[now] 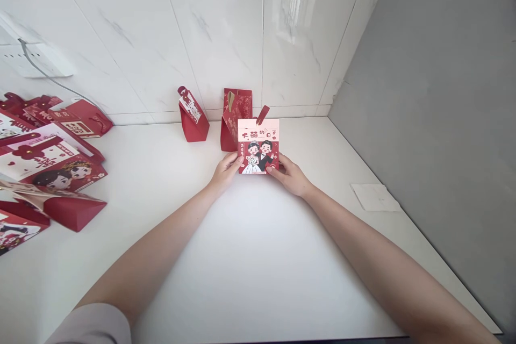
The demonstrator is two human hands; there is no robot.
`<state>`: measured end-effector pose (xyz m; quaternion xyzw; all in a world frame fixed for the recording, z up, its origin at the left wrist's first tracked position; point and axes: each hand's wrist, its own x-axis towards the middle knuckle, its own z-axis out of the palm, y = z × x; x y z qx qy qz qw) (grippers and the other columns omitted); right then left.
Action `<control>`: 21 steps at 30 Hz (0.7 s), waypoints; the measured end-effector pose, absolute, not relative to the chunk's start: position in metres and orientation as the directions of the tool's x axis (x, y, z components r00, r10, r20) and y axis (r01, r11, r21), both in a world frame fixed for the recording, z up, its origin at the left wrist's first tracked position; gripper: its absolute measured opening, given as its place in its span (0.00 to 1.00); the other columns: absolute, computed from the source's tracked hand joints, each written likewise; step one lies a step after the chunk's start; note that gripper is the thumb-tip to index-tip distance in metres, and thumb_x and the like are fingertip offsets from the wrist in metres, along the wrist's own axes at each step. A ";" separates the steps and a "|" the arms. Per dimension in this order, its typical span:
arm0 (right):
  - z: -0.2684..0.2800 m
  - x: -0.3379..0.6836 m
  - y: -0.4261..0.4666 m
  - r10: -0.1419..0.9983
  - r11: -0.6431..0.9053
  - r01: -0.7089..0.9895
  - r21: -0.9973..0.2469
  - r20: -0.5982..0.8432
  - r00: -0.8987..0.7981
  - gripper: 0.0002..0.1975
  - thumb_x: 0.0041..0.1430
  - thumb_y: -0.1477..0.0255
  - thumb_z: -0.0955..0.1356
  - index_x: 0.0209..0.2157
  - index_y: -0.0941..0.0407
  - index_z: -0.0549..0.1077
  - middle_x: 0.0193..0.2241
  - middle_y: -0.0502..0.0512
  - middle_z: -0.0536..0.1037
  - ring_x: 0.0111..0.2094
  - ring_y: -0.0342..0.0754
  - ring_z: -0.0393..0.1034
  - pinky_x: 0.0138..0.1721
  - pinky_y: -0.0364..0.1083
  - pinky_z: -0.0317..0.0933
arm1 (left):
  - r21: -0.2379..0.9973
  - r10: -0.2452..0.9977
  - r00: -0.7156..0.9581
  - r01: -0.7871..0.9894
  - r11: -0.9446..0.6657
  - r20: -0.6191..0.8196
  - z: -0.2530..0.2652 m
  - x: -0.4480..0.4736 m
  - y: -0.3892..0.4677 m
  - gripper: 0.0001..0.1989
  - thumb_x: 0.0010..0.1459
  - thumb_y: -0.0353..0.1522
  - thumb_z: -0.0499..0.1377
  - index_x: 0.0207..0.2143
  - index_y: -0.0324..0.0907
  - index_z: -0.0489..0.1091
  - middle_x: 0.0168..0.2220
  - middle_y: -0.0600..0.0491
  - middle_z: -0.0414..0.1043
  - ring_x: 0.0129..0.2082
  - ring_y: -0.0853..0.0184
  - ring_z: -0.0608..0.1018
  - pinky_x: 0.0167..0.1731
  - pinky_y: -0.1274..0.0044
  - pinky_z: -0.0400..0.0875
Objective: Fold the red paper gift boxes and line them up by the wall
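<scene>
Between my two hands stands a red and pink gift box [258,153] printed with a cartoon bride and groom, a red strap [263,115] sticking up from its top. My left hand [227,173] grips its left side, thumb toward the front. On the right side my right hand [293,174] grips it, thumb at the lower front corner; the fingers behind are hidden. Just behind it is a taller red gift bag [237,102] with a gold loop, partly covered. Left of that, a small red gift box [194,123] with a white label stands apart.
Several red wedding gift boxes [76,169] crowd the left side of the white table [250,269]. A white paper piece [374,196] lies near the right edge, beside a grey panel [435,91]. Behind are a tiled wall [217,21] and a socket [36,60] with a cable.
</scene>
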<state>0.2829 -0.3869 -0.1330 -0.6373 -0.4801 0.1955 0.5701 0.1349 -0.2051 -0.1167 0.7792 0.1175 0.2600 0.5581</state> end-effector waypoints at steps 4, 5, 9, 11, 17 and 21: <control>-0.136 0.284 -0.386 0.831 0.107 0.397 -0.912 0.301 0.468 0.24 0.62 0.60 0.67 0.59 0.49 0.66 0.60 0.53 0.68 0.59 0.52 0.64 0.61 0.52 0.60 | 0.930 0.473 0.837 -0.108 -0.352 0.276 -0.117 0.135 -0.205 0.22 0.62 0.45 0.55 0.51 0.42 0.73 0.52 0.47 0.72 0.55 0.58 0.71 0.55 0.70 0.64; -0.136 0.285 -0.386 0.830 0.107 0.399 -0.910 0.303 0.468 0.25 0.62 0.60 0.67 0.59 0.48 0.66 0.60 0.53 0.68 0.59 0.52 0.64 0.61 0.52 0.60 | 0.929 0.473 0.836 -0.107 -0.355 0.277 -0.117 0.135 -0.205 0.22 0.62 0.45 0.55 0.51 0.42 0.73 0.52 0.48 0.72 0.54 0.58 0.71 0.55 0.70 0.65; -0.135 0.284 -0.387 0.830 0.110 0.409 -0.906 0.310 0.463 0.24 0.62 0.60 0.67 0.59 0.48 0.65 0.59 0.53 0.69 0.59 0.52 0.65 0.61 0.53 0.60 | 0.928 0.469 0.838 -0.107 -0.356 0.277 -0.117 0.135 -0.205 0.21 0.62 0.45 0.55 0.51 0.43 0.73 0.52 0.48 0.72 0.54 0.58 0.71 0.55 0.70 0.65; -0.135 0.284 -0.387 0.830 0.108 0.413 -0.905 0.310 0.463 0.25 0.62 0.60 0.67 0.59 0.48 0.65 0.59 0.54 0.69 0.59 0.52 0.65 0.61 0.53 0.60 | 0.932 0.472 0.840 -0.103 -0.348 0.270 -0.117 0.135 -0.205 0.21 0.62 0.44 0.55 0.51 0.43 0.73 0.52 0.48 0.72 0.54 0.58 0.71 0.55 0.70 0.65; -0.136 0.284 -0.387 0.826 0.099 0.430 -0.897 0.315 0.467 0.25 0.63 0.60 0.66 0.60 0.48 0.64 0.59 0.54 0.69 0.59 0.52 0.64 0.61 0.53 0.60 | 0.950 0.477 0.845 -0.107 -0.292 0.242 -0.119 0.136 -0.203 0.19 0.58 0.38 0.59 0.51 0.43 0.73 0.53 0.50 0.71 0.56 0.57 0.70 0.56 0.68 0.65; -0.139 0.286 -0.386 0.829 0.091 0.448 -0.889 0.317 0.460 0.26 0.63 0.60 0.66 0.61 0.48 0.63 0.58 0.55 0.68 0.59 0.52 0.64 0.61 0.54 0.60 | 0.955 0.480 0.847 -0.103 -0.277 0.230 -0.117 0.137 -0.205 0.19 0.56 0.35 0.59 0.50 0.41 0.72 0.53 0.49 0.71 0.56 0.56 0.70 0.56 0.66 0.65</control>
